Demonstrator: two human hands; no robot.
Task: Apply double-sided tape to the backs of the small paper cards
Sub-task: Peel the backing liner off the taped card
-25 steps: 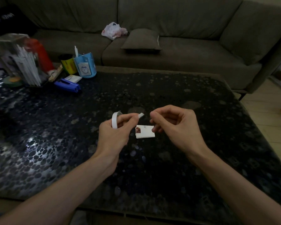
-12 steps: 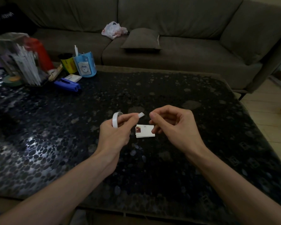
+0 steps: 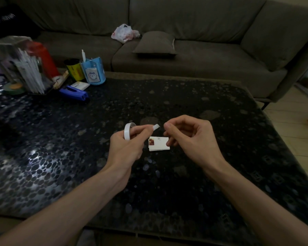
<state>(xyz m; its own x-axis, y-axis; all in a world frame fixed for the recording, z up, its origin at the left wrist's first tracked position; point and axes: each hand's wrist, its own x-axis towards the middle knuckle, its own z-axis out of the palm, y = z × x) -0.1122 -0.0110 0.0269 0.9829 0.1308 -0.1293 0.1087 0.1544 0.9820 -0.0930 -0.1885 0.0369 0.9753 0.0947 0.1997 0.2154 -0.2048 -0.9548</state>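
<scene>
Two hands are hovering close together above the dark pebbled table [image 3: 212, 107]. The left hand [image 3: 124, 150] is gripping a white tape roll [image 3: 128, 133], its thumb and forefinger pinching out the loose tape end [image 3: 156, 127] toward the right hand [image 3: 192, 139], whose fingers are curling inward with nothing visible in them, just short of that end. Small white cards [image 3: 159, 145] are lying stacked on the table between the hands.

Obstacles crowd the table's [image 3: 220, 121] far left corner: a clear box of white sticks [image 3: 25, 71], a red bottle [image 3: 44, 59], a yellow can [image 3: 74, 69], a blue cup [image 3: 93, 71] and a stapler [image 3: 74, 93] in front. Mid-table, the left hand [image 3: 126, 148], gripping a tape roll [image 3: 128, 130], and the curled right hand [image 3: 190, 137] flank a stack of cards [image 3: 158, 143]. Bare tabletop runs along the right and near edges.
</scene>
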